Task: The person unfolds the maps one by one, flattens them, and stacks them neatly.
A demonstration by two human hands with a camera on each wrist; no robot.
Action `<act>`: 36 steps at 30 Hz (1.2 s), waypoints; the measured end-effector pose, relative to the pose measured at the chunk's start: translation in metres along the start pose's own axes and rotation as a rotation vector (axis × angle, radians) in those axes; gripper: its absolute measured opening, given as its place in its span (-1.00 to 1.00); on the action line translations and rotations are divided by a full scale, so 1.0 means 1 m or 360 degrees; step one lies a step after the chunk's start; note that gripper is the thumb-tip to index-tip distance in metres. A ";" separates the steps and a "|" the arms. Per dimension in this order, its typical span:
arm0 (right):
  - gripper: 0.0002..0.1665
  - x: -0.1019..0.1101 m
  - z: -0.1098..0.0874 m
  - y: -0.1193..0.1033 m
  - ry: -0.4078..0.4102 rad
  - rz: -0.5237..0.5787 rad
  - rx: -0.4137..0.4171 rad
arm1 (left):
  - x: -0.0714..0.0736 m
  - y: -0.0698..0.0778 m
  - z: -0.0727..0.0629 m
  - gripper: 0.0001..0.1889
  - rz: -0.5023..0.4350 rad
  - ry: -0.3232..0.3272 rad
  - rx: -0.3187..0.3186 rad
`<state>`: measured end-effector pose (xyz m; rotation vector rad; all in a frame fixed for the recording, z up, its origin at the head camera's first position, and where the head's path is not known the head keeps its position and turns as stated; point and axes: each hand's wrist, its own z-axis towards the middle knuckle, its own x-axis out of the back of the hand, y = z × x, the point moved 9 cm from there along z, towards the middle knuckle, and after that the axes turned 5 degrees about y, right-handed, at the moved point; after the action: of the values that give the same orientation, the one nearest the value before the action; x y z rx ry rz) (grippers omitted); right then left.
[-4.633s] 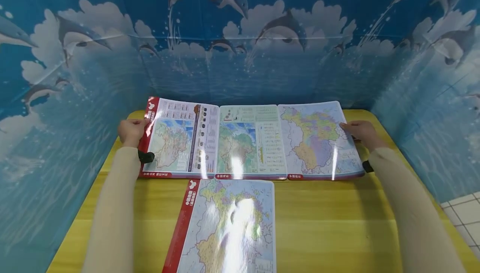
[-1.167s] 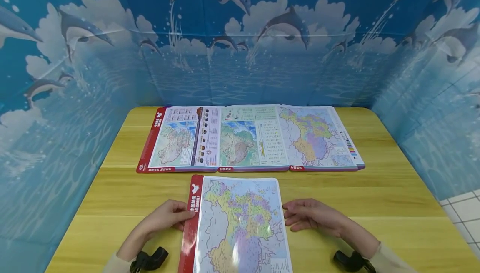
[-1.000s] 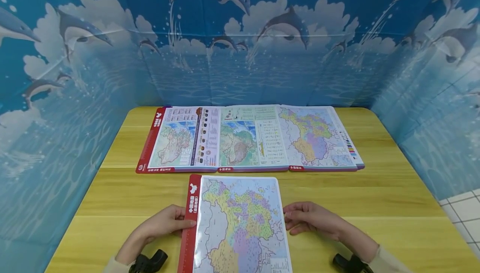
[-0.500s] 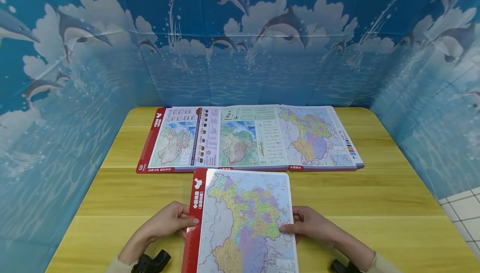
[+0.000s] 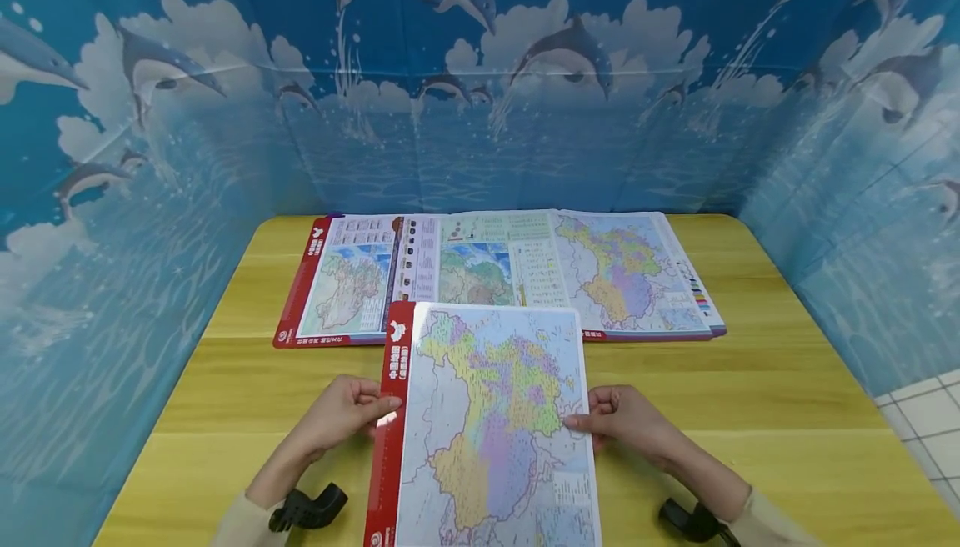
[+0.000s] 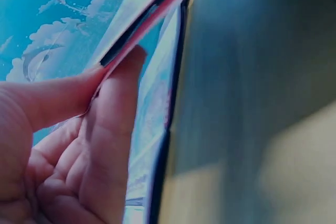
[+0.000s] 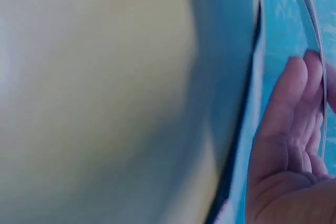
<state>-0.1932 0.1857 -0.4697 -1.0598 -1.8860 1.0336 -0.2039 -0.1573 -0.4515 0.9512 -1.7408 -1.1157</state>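
A glossy map sheet [image 5: 480, 422] with a red left border and colored regions is held up above the table's front half. My left hand [image 5: 339, 415] pinches its red left edge, thumb on top and fingers beneath; the left wrist view shows that edge between thumb [image 6: 58, 95] and fingers. On the opposite side my right hand [image 5: 633, 422] pinches the right edge, thumb over the printed face. In the right wrist view, fingers [image 7: 286, 98] lie behind the thin sheet edge [image 7: 321, 66]. The sheet's near end runs out of the head view.
Behind, a row of overlapping map sheets [image 5: 637, 272] lies along the table's [image 5: 750, 397] far side, its lower middle hidden by the held sheet. A dolphin-print curtain [image 5: 480, 147] encloses the back and sides. Each wrist wears a black camera mount [image 5: 309, 507].
My hands let go of the far row's ends, now lying flat, and came back to the front map sheet. They gripped both its edges, raised it and moved it forward, overlapping the row.
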 end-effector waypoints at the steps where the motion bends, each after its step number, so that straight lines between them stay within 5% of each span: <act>1: -0.61 0.005 0.002 -0.005 0.0050 0.0004 0.0008 | 0.003 0.004 0.004 -0.69 0.0000 0.0017 -0.0012; 11: -0.67 0.043 0.026 -0.053 0.0296 0.0117 0.0220 | 0.028 0.047 0.040 -0.69 -0.0021 0.0141 -0.0168; 19: -0.63 0.071 0.034 -0.079 0.0378 0.0230 0.0277 | 0.052 0.079 0.054 -0.68 0.0032 0.0213 -0.0209; 27: -0.85 0.105 0.026 -0.090 0.0340 0.0503 0.0320 | 0.092 0.089 0.051 -0.67 0.0187 0.0333 -0.0226; 36: -0.70 0.173 0.006 -0.097 0.0304 0.0839 0.0537 | 0.146 0.085 0.041 -0.54 0.0176 0.0372 -0.0143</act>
<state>-0.2975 0.3057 -0.3512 -1.4250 -1.2444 1.4246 -0.3069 -0.2496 -0.3466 0.8815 -1.5225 -0.9626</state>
